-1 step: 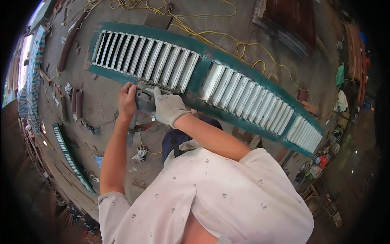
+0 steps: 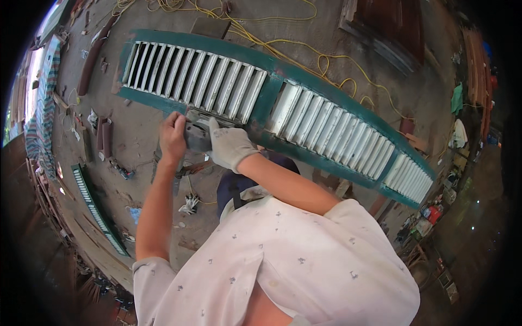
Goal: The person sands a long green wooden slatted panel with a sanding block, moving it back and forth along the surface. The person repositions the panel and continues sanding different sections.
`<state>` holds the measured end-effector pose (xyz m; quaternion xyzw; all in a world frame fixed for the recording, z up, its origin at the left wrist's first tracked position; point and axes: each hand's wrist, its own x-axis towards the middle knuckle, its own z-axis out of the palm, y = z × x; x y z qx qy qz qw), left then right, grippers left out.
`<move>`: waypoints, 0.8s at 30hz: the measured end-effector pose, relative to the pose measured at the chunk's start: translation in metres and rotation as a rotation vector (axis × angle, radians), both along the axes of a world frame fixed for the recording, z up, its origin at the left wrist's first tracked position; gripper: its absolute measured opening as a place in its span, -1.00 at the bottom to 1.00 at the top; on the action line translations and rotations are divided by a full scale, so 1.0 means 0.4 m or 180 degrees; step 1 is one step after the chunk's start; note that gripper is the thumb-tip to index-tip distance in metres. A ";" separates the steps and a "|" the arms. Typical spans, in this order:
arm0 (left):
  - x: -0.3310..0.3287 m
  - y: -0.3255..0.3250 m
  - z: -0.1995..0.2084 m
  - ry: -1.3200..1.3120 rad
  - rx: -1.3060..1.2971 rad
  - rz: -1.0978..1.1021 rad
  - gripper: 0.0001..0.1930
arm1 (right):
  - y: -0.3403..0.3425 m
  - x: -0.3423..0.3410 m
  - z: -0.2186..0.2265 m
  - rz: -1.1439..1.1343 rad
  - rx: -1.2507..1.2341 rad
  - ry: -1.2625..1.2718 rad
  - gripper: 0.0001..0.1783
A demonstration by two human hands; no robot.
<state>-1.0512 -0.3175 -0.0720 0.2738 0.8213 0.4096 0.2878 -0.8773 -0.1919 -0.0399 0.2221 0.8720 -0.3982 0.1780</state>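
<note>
A long green louvred shutter [image 2: 260, 102] with pale silvery slats lies slantwise before me. At its near edge, below the left slatted section, is a dark grey power tool [image 2: 197, 137] that looks like an angle grinder. My left hand [image 2: 173, 135], bare, is closed around the tool's left side. My right hand [image 2: 231, 145], in a pale grey work glove, grips its right side with the thumb pointing up. The tool's working face against the shutter's edge is hidden.
Yellow cable [image 2: 321, 54] loops over the floor beyond the shutter. A dark brown wooden panel stack [image 2: 383, 32] stands at far right. Another green louvred piece [image 2: 98, 209] lies at left. A loose glove [image 2: 190, 205] and scattered scraps lie on the floor near my left forearm.
Both hands and the grinder have shifted slightly to the right along the shutter's near edge. The shutter stays in place.
</note>
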 end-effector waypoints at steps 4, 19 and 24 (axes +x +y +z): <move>0.145 0.058 0.038 -0.0024 -0.0036 -0.0071 -0.67 | 0.038 0.131 0.006 -0.0211 -0.0099 -0.0173 0.07; 0.179 0.050 0.004 0.0111 0.0467 -0.0076 -0.61 | -0.016 0.097 0.035 -0.0554 0.0496 0.0479 -0.08; 0.062 0.053 -0.002 0.0912 0.0777 -0.0710 -0.61 | -0.064 0.098 0.045 -0.1413 0.0293 0.0555 -0.18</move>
